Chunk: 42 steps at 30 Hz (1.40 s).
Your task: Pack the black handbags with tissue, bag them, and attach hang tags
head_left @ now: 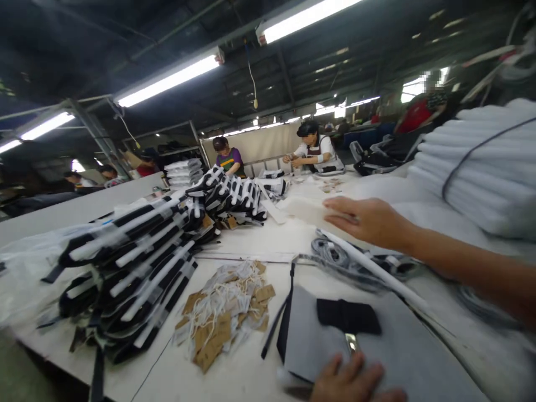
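A grey bag (402,346) with a black strap piece and a shiny metal buckle (352,341) lies flat in front of me. My left hand (355,379) rests on it just below the buckle, fingers spread, partly cut off by the frame's bottom edge. Above the bag, my right hand (372,223) reaches out across the table, a blurred white sheet (299,206) between its thumb and fingers. Under that hand are a white rod (364,259) and coiled grey straps (330,251). Left of the bag lies a heap of brown and white tags (226,312) with strings.
Stacked black and white bags (138,268) fill the table's left side. A tall pile of white padded sheets (477,162) stands at the right. Across the table two people (316,151) work with their hands. Clear plastic (37,262) lies at the left edge.
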Available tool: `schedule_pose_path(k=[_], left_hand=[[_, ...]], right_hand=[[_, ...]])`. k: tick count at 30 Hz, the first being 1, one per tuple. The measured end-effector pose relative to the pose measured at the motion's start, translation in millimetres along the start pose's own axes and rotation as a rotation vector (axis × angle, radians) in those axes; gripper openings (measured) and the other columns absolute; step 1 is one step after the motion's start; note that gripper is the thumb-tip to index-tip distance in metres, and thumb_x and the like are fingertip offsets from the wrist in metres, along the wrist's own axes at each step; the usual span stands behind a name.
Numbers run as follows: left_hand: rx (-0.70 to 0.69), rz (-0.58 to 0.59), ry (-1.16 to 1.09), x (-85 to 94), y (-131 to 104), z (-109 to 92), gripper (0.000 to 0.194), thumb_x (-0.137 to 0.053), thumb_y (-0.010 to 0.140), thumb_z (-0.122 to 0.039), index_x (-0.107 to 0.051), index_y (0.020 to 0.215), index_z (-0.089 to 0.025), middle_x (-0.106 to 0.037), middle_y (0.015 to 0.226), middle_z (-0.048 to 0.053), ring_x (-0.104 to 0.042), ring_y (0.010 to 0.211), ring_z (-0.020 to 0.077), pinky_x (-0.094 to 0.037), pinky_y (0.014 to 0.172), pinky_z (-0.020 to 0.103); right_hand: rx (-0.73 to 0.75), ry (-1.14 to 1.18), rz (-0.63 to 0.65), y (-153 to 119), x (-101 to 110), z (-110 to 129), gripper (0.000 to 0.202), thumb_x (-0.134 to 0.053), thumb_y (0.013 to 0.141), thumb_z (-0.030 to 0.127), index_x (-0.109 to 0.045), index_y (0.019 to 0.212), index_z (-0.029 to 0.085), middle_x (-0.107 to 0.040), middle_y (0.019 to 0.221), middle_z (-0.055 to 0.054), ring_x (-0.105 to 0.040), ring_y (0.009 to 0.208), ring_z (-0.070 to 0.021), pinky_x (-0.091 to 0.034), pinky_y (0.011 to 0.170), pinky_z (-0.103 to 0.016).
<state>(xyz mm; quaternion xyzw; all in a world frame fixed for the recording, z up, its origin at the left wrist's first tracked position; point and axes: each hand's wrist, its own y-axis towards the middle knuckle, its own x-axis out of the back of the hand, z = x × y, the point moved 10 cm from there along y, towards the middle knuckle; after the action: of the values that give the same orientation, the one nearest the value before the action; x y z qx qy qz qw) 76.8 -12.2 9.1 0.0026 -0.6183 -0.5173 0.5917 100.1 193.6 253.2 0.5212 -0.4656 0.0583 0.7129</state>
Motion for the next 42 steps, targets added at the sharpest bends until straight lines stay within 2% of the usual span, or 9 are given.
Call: schedule_pose_path(k=[3,6,10,15,18,24,31,36,42], left_hand=[[0.073,-0.001,-0.083,22.0,0,-6,0.027,-0.051,0.101,-0.035,-0.064,0.124,-0.040,-0.067,0.130,-0.011,-0.065,0.117,0.0161,-0.056,0.084,0.028],[0.101,-0.012,-0.121,43.2,-13,-18,0.031,-0.050,0.101,-0.033,-0.060,0.131,-0.037,-0.063,0.137,-0.009,-0.058,0.126,0.0159,-0.052,0.092,0.029],[0.129,0.006,-0.146,51.5,-25,-30,0.035,-0.050,0.101,-0.031,-0.057,0.135,-0.037,-0.065,0.134,-0.006,-0.057,0.127,0.0177,-0.052,0.097,0.032],[0.129,0.089,-0.186,44.9,-20,-30,0.030,-0.052,0.101,-0.030,-0.061,0.129,-0.032,-0.071,0.119,-0.003,-0.064,0.112,0.0166,-0.054,0.094,0.034],[0.126,0.088,-0.197,46.0,-19,-28,0.033,-0.052,0.101,-0.030,-0.058,0.134,-0.032,-0.067,0.128,-0.003,-0.060,0.120,0.0171,-0.051,0.100,0.034],[0.152,0.104,-0.234,39.1,-26,-27,0.036,-0.051,0.102,-0.029,-0.055,0.137,-0.033,-0.064,0.135,-0.004,-0.057,0.125,0.0177,-0.047,0.106,0.036],[0.197,0.052,-0.207,36.2,-31,-27,0.039,-0.055,0.100,-0.032,-0.052,0.139,-0.036,-0.068,0.127,-0.005,-0.060,0.121,0.0179,-0.050,0.098,0.034],[0.215,0.000,-0.253,41.3,-28,-26,0.016,-0.059,0.098,-0.030,-0.067,0.112,-0.030,-0.073,0.095,-0.004,-0.067,0.086,0.0125,-0.048,0.071,0.026],[0.192,-0.066,-0.221,45.6,-25,-26,0.020,-0.058,0.097,-0.027,-0.066,0.116,-0.029,-0.074,0.094,-0.001,-0.068,0.084,0.0134,-0.047,0.068,0.026]], right_hand=[[0.160,-0.122,0.070,-72,20,47,0.030,-0.054,0.099,0.040,-0.071,0.116,0.022,-0.078,0.098,-0.007,-0.073,0.073,-0.0212,-0.050,0.062,-0.028],[0.231,-0.063,0.153,-135,17,89,0.027,-0.052,0.100,0.029,-0.069,0.120,0.021,-0.078,0.099,-0.006,-0.074,0.077,-0.0194,-0.053,0.063,-0.027],[0.193,0.133,0.321,-200,-14,131,0.035,-0.048,0.098,0.019,-0.065,0.129,0.022,-0.074,0.115,-0.010,-0.071,0.097,-0.0230,-0.058,0.082,-0.034],[0.035,0.318,0.510,-255,-65,130,0.043,-0.051,0.095,0.024,-0.061,0.137,0.020,-0.059,0.140,-0.015,-0.050,0.133,-0.0340,-0.045,0.108,-0.055],[0.007,0.357,0.628,-265,-76,119,0.047,-0.050,0.096,0.025,-0.055,0.142,0.021,-0.051,0.148,-0.015,-0.044,0.138,-0.0352,-0.039,0.111,-0.059],[0.074,0.301,0.817,-248,-73,105,0.046,-0.059,0.095,0.038,-0.058,0.140,0.029,-0.051,0.148,-0.015,-0.055,0.128,-0.0348,-0.048,0.105,-0.055],[0.058,0.299,0.579,-230,-51,116,0.038,-0.058,0.097,0.037,-0.061,0.135,0.039,-0.050,0.151,-0.003,-0.047,0.137,-0.0315,-0.044,0.110,-0.053],[0.027,0.436,0.633,-255,-63,132,0.046,-0.053,0.098,0.025,-0.053,0.143,0.034,-0.054,0.146,-0.004,-0.042,0.141,-0.0273,-0.040,0.116,-0.049],[-0.031,0.579,0.613,-257,-61,131,0.043,-0.052,0.099,0.025,-0.056,0.141,0.031,-0.058,0.142,-0.006,-0.043,0.140,-0.0249,-0.034,0.118,-0.050]])
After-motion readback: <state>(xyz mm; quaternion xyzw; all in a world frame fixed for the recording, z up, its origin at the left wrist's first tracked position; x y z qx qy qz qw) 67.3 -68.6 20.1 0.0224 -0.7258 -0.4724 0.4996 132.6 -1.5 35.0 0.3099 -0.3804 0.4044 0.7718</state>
